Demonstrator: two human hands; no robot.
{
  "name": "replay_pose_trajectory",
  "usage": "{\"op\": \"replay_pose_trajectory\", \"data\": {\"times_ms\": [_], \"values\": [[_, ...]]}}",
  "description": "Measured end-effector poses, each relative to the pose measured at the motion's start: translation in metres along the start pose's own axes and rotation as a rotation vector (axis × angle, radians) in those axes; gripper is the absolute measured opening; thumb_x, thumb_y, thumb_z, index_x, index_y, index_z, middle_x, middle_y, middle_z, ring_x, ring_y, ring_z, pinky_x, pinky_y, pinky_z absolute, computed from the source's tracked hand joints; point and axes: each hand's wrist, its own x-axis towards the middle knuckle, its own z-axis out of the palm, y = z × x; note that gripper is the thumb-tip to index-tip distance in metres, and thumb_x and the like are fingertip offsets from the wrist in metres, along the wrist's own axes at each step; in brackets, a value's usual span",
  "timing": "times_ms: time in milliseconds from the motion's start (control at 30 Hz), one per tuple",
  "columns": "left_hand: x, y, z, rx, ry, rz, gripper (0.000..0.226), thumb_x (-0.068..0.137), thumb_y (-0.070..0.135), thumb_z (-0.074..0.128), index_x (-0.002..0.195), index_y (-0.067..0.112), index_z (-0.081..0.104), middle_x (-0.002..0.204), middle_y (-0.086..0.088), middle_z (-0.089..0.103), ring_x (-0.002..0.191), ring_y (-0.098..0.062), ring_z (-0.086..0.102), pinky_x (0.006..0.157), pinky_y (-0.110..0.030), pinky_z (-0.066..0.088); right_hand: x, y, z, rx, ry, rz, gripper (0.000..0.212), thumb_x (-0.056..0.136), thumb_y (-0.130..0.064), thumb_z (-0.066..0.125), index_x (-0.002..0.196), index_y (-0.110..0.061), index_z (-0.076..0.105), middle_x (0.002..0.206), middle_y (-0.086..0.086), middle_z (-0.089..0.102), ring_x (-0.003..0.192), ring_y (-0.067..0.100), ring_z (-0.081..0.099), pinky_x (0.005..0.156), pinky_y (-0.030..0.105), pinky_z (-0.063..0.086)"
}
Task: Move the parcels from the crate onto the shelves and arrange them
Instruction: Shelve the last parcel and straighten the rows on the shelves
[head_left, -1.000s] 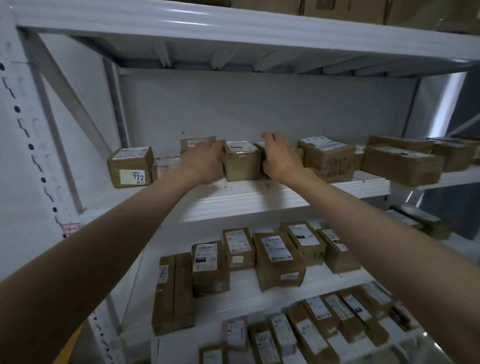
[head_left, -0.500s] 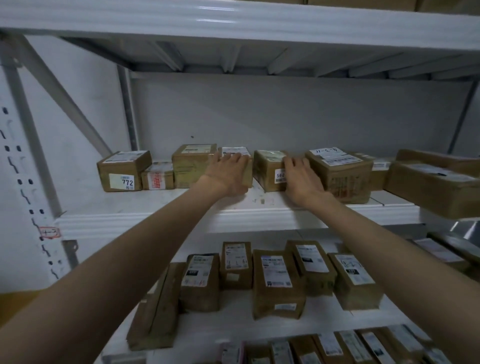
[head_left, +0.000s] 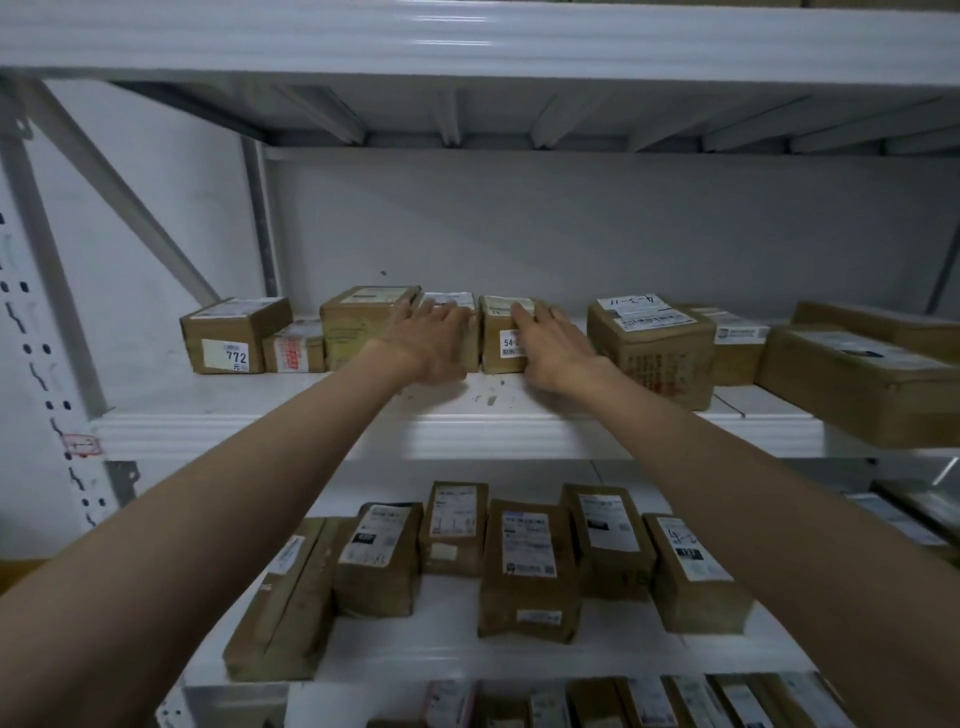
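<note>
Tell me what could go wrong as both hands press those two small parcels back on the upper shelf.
1. The left hand covers its parcel, tight beside a taller box; pushing may skew it against that box.
2. The right hand lies on the parcel marked 54; uneven pressure could twist it.
3. A large box at right overhangs the shelf edge; a jolt might drop it.

I've got two small brown cardboard parcels side by side on the upper shelf (head_left: 467, 410): the left parcel (head_left: 451, 302) white-labelled on top, the right parcel (head_left: 501, 338) stickered in front, both upright.
</note>
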Motion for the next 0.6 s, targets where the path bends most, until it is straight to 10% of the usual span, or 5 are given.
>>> {"op": "replay_pose_trajectory", "data": {"times_ms": [600], "values": [[-0.018, 0.069, -0.026, -0.108, -0.028, 0.003, 0.084, 0.087, 0.038, 0.063, 0.154, 0.016, 0.017, 0.161, -0.007, 0.020, 0.148, -0.026, 0.020, 0.121, -0.048, 0.010, -0.106, 0.066, -0.072, -0.211, 0.268, 0.208, 0.053, 0.082, -0.011, 0.066, 0.133, -0.010, 0.051, 0.133, 0.013, 0.052, 0.120, 0.034, 0.041, 0.095, 0.040, 0.039]]}}
